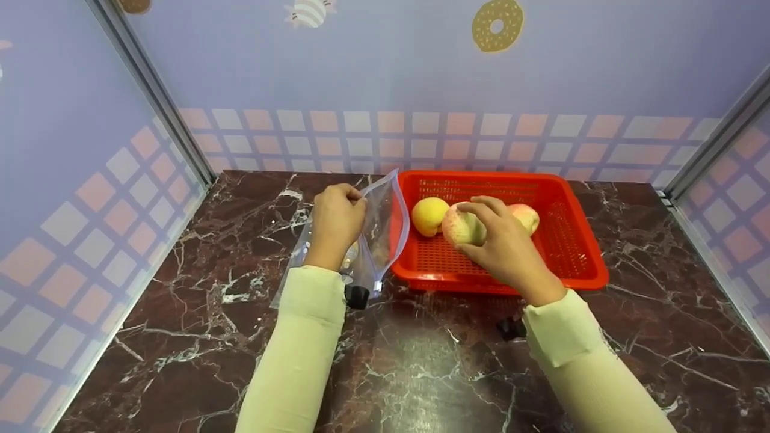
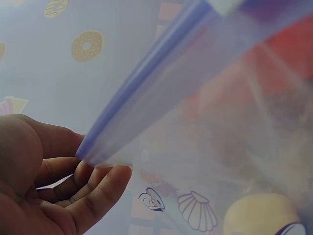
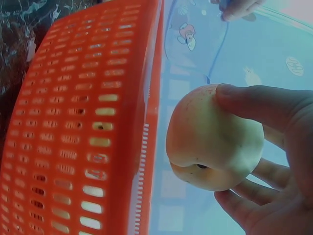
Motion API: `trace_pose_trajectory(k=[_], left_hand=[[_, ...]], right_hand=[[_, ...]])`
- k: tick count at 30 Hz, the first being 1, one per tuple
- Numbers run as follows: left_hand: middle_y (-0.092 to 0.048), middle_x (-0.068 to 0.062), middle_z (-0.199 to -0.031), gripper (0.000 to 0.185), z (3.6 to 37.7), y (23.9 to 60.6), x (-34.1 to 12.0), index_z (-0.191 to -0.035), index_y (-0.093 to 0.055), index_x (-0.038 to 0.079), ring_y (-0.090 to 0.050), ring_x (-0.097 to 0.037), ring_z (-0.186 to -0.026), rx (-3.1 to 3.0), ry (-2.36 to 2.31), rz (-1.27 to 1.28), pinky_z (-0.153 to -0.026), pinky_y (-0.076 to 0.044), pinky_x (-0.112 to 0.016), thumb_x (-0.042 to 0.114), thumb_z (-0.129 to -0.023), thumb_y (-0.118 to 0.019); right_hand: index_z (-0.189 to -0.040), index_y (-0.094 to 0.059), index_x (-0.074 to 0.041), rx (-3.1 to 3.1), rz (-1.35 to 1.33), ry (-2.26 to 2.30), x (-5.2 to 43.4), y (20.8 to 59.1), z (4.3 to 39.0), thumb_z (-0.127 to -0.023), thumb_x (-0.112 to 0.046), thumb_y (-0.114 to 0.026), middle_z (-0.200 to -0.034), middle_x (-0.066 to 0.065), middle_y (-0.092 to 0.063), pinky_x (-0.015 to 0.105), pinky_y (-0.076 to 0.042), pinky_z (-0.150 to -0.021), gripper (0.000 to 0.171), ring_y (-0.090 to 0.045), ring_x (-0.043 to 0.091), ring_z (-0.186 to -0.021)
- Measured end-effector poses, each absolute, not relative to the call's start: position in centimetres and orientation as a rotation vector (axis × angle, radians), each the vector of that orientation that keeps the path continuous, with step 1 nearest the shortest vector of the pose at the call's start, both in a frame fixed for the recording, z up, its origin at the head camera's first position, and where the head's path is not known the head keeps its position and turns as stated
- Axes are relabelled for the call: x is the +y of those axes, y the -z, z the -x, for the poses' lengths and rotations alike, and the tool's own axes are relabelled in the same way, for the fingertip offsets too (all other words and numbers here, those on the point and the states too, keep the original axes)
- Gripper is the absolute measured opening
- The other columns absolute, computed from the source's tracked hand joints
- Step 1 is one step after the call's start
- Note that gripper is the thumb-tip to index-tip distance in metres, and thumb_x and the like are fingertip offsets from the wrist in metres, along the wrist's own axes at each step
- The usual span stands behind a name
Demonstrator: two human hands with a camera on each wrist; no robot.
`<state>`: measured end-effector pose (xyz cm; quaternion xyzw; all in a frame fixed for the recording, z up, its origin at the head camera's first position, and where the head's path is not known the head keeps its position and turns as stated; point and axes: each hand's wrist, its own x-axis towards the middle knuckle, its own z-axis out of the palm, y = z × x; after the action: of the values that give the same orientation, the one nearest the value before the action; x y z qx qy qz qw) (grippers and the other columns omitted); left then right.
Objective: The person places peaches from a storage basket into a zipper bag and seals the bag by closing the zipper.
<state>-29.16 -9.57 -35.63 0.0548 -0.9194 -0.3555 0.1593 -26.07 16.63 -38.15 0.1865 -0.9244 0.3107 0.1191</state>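
Observation:
In the head view my left hand (image 1: 337, 219) pinches the upper edge of a clear zip bag (image 1: 385, 231), whose purple-edged mouth stands spread at the basket's left side. The left wrist view shows the thumb and fingers at the corner of the purple zip strip (image 2: 146, 71), with shell drawings printed on the film. My right hand (image 1: 505, 240) grips a pale pink-yellow peach (image 1: 457, 225), thumb on one side and fingers round the other. In the right wrist view this peach (image 3: 212, 142) is held level with the rim of the red basket (image 3: 139, 98).
The red plastic basket (image 1: 577, 240) holds a yellow peach (image 1: 429, 215) at its left and a pinkish peach (image 1: 526, 218) behind my right hand. Beneath is a dark marbled tabletop (image 1: 198, 337). Printed panels (image 1: 433, 78) wall the back and both sides.

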Motion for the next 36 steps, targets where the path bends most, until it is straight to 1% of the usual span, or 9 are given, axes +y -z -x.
trace_pose_trajectory(k=[7, 13, 18, 24, 29, 36], left_hand=[[-0.072, -0.007, -0.085, 0.014, 29.2, 35.6, -9.7, -0.091, -0.073, 0.006, -0.066, -0.023, -0.076, -2.641, 1.025, -0.169, -0.071, -0.053, -0.038, 0.017, -0.090, -0.064], [-0.072, -0.007, -0.085, 0.014, 29.1, 35.4, -9.6, -0.091, -0.073, 0.006, -0.066, -0.023, -0.077, -2.632, 1.018, -0.169, -0.072, -0.053, -0.039, 0.017, -0.089, -0.065], [-0.073, -0.007, -0.086, 0.015, 29.1, 35.5, -9.6, -0.093, -0.073, 0.006, -0.066, -0.023, -0.077, -2.642, 1.028, -0.176, -0.071, -0.053, -0.038, 0.018, -0.090, -0.065], [-0.073, -0.007, -0.087, 0.015, 29.3, 35.7, -9.6, -0.094, -0.073, 0.006, -0.066, -0.023, -0.078, -2.646, 1.034, -0.187, -0.072, -0.053, -0.038, 0.017, -0.090, -0.065], [-0.073, -0.007, -0.086, 0.014, 29.3, 35.8, -9.7, -0.094, -0.073, 0.006, -0.066, -0.023, -0.077, -2.638, 1.037, -0.187, -0.072, -0.053, -0.038, 0.016, -0.089, -0.065], [-0.073, -0.007, -0.084, 0.015, 29.2, 35.8, -9.7, -0.093, -0.073, 0.005, -0.065, -0.022, -0.074, -2.641, 1.032, -0.172, -0.071, -0.053, -0.037, 0.016, -0.089, -0.064]], right_hand=[[-0.127, -0.060, -0.010, -2.642, -0.580, -0.935, 15.6, 38.5, 26.1, -0.074, -0.014, -0.083, -0.139, 0.016, -0.049, 0.052, -0.044, -0.102, 0.058, -0.053, 0.037, -0.122], [-0.128, -0.060, -0.011, -2.617, -0.584, -0.951, 15.0, 38.5, 26.1, -0.074, -0.016, -0.084, -0.139, 0.016, -0.049, 0.051, -0.043, -0.104, 0.059, -0.052, 0.037, -0.124], [-0.128, -0.060, -0.011, -2.601, -0.594, -0.954, 14.5, 38.6, 25.9, -0.075, -0.017, -0.083, -0.139, 0.015, -0.050, 0.050, -0.044, -0.103, 0.059, -0.052, 0.036, -0.124], [-0.128, -0.060, -0.014, -2.592, -0.574, -0.959, 13.8, 38.7, 25.9, -0.075, -0.019, -0.083, -0.139, 0.011, -0.050, 0.048, -0.047, -0.100, 0.058, -0.054, 0.034, -0.123], [-0.129, -0.058, -0.013, -2.581, -0.595, -1.000, 13.2, 38.9, 26.0, -0.076, -0.016, -0.082, -0.140, 0.013, -0.049, 0.047, -0.047, -0.101, 0.058, -0.051, 0.033, -0.127], [-0.128, -0.059, -0.013, -2.549, -0.603, -1.036, 12.6, 39.4, 26.1, -0.076, -0.015, -0.082, -0.139, 0.014, -0.049, 0.047, -0.047, -0.101, 0.057, -0.052, 0.033, -0.126]])
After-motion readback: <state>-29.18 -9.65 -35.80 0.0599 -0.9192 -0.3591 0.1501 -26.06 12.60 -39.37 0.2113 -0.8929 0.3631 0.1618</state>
